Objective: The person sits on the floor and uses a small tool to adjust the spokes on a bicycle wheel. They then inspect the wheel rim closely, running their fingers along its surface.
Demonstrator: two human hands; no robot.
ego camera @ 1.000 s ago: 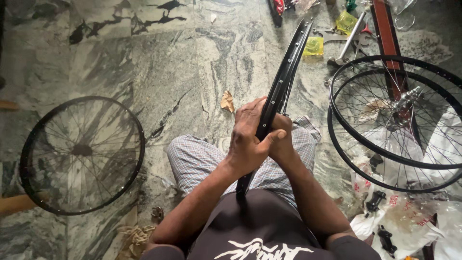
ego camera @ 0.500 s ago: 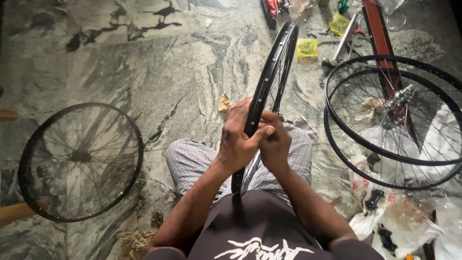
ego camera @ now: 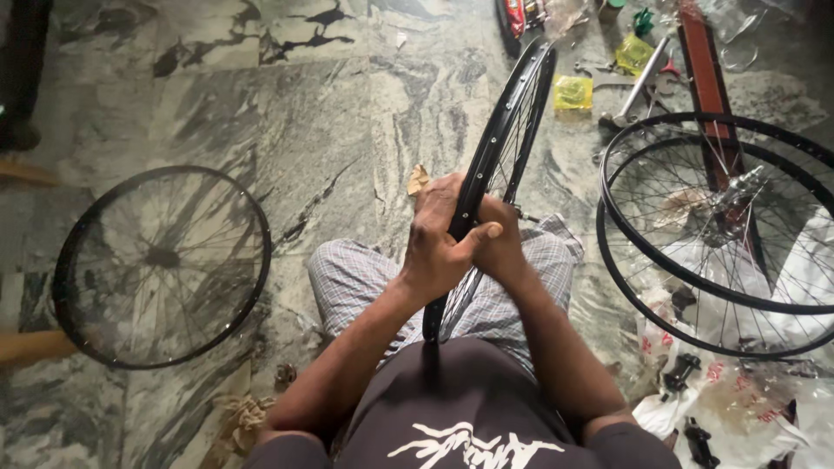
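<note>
1. Since the earlier frames the black bicycle rim point(ego camera: 499, 148) has swung slightly: its far end now points more steeply up toward the top of the view, and both hands sit a little lower on it, closer to the lap.
2. The left hand point(ego camera: 437, 247) is closed around the rim's outer edge, thumb stretched across it, apparently to steady it.
3. The right hand point(ego camera: 497, 243) is wrapped on the opposite side of the rim, touching the left thumb; its fingers are hidden behind the rim, so whether they pinch a spoke or a nipple cannot be told.
4. The rim stands on edge, tilted away from the person, its near end resting by the checked trousers point(ego camera: 365, 278), which likely takes its weight.
5. A spoked wheel point(ego camera: 162, 265) lies flat on the marble floor point(ego camera: 287, 113) to the left, well apart.
6. Two overlapping spoked wheels point(ego camera: 721, 234) lie to the right, near white plastic bags point(ego camera: 738, 417).
7. Small yellow packets point(ego camera: 573, 91) and tools lie beyond the rim's far end.
</note>
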